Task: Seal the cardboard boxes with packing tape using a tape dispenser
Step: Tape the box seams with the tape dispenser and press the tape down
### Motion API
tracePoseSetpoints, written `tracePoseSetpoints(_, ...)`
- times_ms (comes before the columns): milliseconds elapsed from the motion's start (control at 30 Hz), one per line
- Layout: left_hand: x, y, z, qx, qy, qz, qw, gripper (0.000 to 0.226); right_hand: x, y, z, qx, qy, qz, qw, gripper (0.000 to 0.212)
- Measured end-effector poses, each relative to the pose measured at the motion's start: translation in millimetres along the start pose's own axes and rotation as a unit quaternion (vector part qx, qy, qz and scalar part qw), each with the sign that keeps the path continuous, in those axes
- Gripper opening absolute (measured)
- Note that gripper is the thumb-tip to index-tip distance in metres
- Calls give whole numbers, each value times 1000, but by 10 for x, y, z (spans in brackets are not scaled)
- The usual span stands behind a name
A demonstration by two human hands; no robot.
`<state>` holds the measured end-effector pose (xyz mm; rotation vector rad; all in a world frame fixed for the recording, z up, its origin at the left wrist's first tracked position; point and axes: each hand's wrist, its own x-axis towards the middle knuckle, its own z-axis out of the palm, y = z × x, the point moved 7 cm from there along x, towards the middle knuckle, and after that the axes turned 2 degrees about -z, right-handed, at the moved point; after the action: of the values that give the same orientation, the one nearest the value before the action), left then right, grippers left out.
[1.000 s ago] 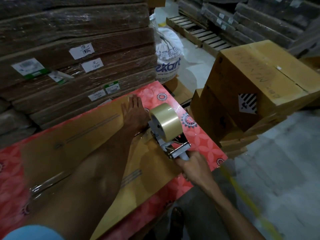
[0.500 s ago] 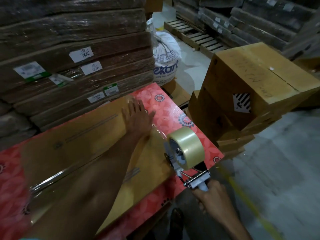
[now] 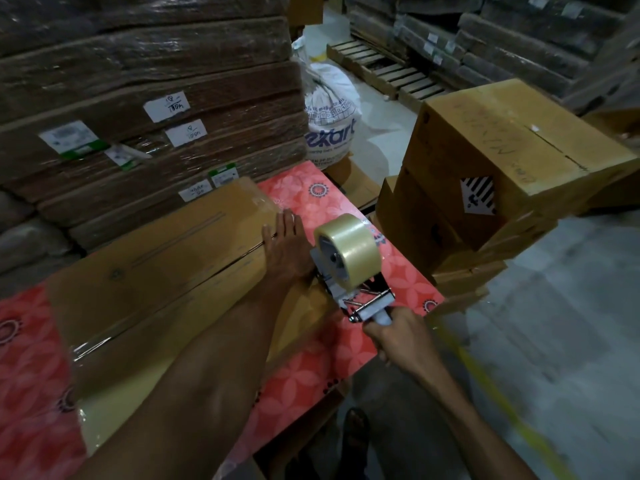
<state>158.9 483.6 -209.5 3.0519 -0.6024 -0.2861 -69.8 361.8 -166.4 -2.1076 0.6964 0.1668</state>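
A flattened brown cardboard box (image 3: 156, 271) lies on a red flower-patterned table (image 3: 346, 209). A strip of clear tape runs along its middle seam. My left hand (image 3: 285, 247) presses flat on the box's right end, fingers straight. My right hand (image 3: 398, 336) grips the white handle of a tape dispenser (image 3: 349, 268), which carries a roll of clear tape. The dispenser's front sits at the box's right edge, just beside my left hand.
A stack of sealed cardboard boxes (image 3: 502, 174) stands right of the table. Wrapped bundles of flat cardboard (image 3: 145, 116) rise behind it. A white sack (image 3: 330, 123) and wooden pallets (image 3: 388, 71) lie further back. Concrete floor (image 3: 554, 323) with a yellow line is at right.
My right hand pulled the dispenser off the box toward me and then brought it back up to the box's right edge. My left hand slid to the box's right end.
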Motion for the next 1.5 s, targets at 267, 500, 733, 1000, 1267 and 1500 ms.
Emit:
tracePoseSetpoints(267, 31, -9, 33, -50, -3, -12, 999, 92, -390, 378, -109, -18, 14, 32, 999, 35)
tracePoseSetpoints(500, -209, 321, -19, -43, 76, 175, 981, 58, -411, 567, -12, -1, 21, 52, 998, 36)
tracePoseSetpoints(733, -595, 516, 169, -45, 104, 369, 923, 52, -427, 573, -14, 6, 28, 42, 999, 39)
tracePoseSetpoints(1000, -717, 549, 1, -99, 106, 351, 925, 51, -656, 671, -139, 9, 36, 66, 997, 28)
tracePoseSetpoints(1267, -700, 557, 60, -60, 64, 335, 938, 63, -747, 869, -131, 11, 42, 83, 996, 32)
tracePoseSetpoints(1500, -691, 535, 118, -102, 48, 334, 936, 59, -627, 922, 121, 54, -9, 125, 991, 24)
